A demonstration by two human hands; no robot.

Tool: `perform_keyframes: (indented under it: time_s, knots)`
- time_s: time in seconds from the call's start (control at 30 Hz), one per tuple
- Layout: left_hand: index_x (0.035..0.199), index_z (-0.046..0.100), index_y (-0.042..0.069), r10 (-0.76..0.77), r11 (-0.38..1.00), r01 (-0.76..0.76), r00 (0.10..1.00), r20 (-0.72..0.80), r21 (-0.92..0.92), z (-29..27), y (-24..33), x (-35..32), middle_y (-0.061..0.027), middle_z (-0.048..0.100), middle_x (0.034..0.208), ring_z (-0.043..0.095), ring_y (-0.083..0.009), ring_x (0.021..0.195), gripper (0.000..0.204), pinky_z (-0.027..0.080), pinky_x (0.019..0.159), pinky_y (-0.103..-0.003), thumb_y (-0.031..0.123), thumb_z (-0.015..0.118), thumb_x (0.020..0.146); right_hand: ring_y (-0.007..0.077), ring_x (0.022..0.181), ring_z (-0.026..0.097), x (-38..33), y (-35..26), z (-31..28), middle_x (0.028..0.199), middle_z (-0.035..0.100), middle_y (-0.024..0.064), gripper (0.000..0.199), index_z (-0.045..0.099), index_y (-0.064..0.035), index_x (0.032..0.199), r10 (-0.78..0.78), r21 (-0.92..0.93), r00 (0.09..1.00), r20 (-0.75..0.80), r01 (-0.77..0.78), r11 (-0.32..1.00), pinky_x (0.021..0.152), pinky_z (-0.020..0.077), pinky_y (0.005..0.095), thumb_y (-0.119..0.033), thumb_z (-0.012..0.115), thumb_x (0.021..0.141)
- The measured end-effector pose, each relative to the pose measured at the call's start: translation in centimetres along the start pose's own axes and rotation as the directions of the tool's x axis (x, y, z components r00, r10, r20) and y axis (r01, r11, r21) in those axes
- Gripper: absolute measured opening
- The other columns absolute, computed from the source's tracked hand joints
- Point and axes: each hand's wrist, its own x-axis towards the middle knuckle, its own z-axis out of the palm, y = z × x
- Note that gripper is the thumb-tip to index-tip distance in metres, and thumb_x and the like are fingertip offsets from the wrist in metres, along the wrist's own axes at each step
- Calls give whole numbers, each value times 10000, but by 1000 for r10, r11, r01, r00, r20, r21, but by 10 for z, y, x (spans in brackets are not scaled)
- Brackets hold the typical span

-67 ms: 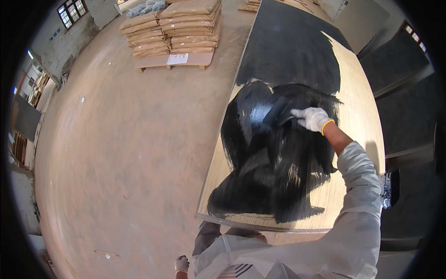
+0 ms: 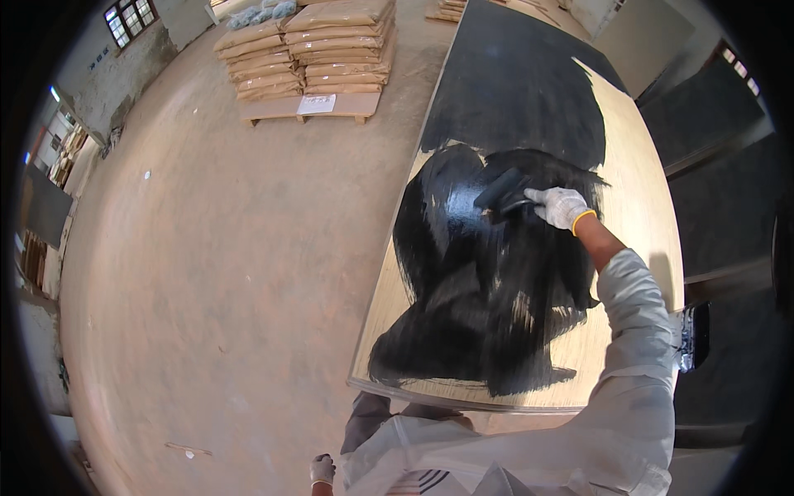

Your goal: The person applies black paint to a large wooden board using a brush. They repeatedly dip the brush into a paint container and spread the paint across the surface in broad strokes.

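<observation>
My right hand (image 2: 561, 207), in a white knit glove with a yellow cuff, is closed around a wide brush (image 2: 502, 194) coated in black. The brush rests on a large pale wood board (image 2: 628, 207), over wet, glossy black paint (image 2: 447, 322) streaked across its near half. The far part of the board carries a duller black coat (image 2: 513, 91). Low at my left side hangs my left hand (image 2: 323, 469), also gloved, with dark smudges. Its fingers are curled into a fist, away from the board, and nothing shows in them.
A dark paint-smeared container (image 2: 693, 336) is by the board's right edge. Dark panels (image 2: 728, 190) line the right side. Brown paper-wrapped packs (image 2: 339, 41) are stacked on a wooden pallet (image 2: 356, 107) at the back. Concrete floor (image 2: 223, 264) extends to the left, with a thin stick (image 2: 188, 449) on it.
My right hand has shifted slightly right and the brush has turned a little; the brush is less blurred now. My left hand stays almost still.
</observation>
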Motion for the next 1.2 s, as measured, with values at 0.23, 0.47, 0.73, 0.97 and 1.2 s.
perform_keyframes:
  time_s: [0.23,0.47,0.73,0.97,1.2]
  knots:
    - [1160,729,31,-74,994,73,997,-11,-75,-2,-28,-15,-82,697,783,650,-204,552,242,510,452,-348,161,613,992,373,1173,725,-38,-35,-18,1242,763,177,559,556,-290,1564,-102,-100,982,160,119,988,1014,574,487,-350,636,1013]
    - [1117,730,42,-18,1000,18,1000,-17,21,6,-27,-35,-72,681,766,648,-204,545,212,512,447,-369,171,623,986,377,1207,705,4,-22,-17,1311,749,143,571,590,-331,1543,-164,-13,986,44,164,986,1041,563,458,-372,705,985]
    - [1071,734,43,-61,981,46,995,-78,-188,-3,-36,-9,-63,664,758,641,-202,539,188,491,430,-352,153,607,984,373,1239,692,99,-48,-45,1348,735,137,592,579,-340,1555,-70,108,981,179,51,993,1071,538,413,-289,690,976]
    - [1113,766,47,-86,996,85,993,-76,-16,18,-55,-39,-91,718,792,675,-227,564,234,518,456,-385,173,621,980,382,1225,702,98,-12,-49,1332,747,141,633,593,-338,1550,-74,28,990,123,71,997,1034,541,426,-218,672,934]
    - [1117,778,64,-33,999,35,997,-73,27,23,-65,-35,-84,717,792,673,-211,581,226,542,500,-376,172,636,977,381,1159,735,136,-82,-60,1294,761,164,720,555,-353,1585,-121,181,973,194,86,980,1032,539,393,-122,595,904]
